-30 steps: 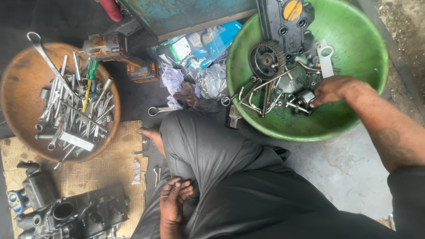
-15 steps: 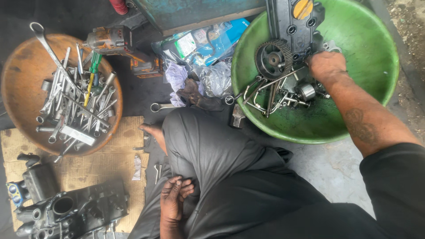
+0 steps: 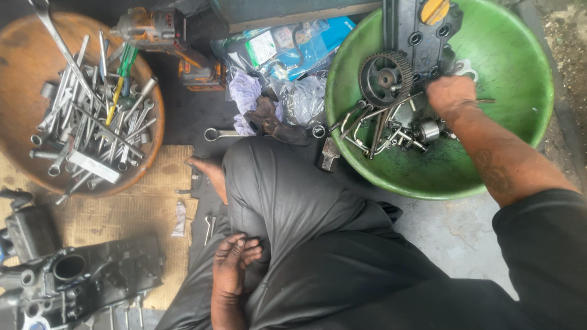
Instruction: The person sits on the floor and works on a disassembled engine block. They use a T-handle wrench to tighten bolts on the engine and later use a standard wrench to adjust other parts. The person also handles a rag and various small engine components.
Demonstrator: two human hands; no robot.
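My right hand (image 3: 451, 95) reaches into a big green bowl (image 3: 428, 189) and rests on a pile of small metal parts: bent rods, bolts and a small cylinder (image 3: 427, 131). Its fingers point down among the parts and are hidden, so I cannot see whether they grip anything. A toothed gear wheel (image 3: 385, 78) lies just left of that hand, against a black cover with a yellow cap (image 3: 435, 11). My left hand (image 3: 235, 269) lies on my dark-trousered leg, fingers loosely bent, holding nothing.
A brown round bowl (image 3: 18, 61) full of wrenches and sockets stands at the left. An orange power drill (image 3: 153, 30), plastic bags (image 3: 293, 49) and a loose wrench (image 3: 220, 133) lie between the bowls. A black engine casting (image 3: 79, 275) sits on cardboard (image 3: 153, 183) at the lower left.
My right hand has moved from the bowl's near right side up and inward onto the parts beside the gear. The left hand has stayed on the leg.
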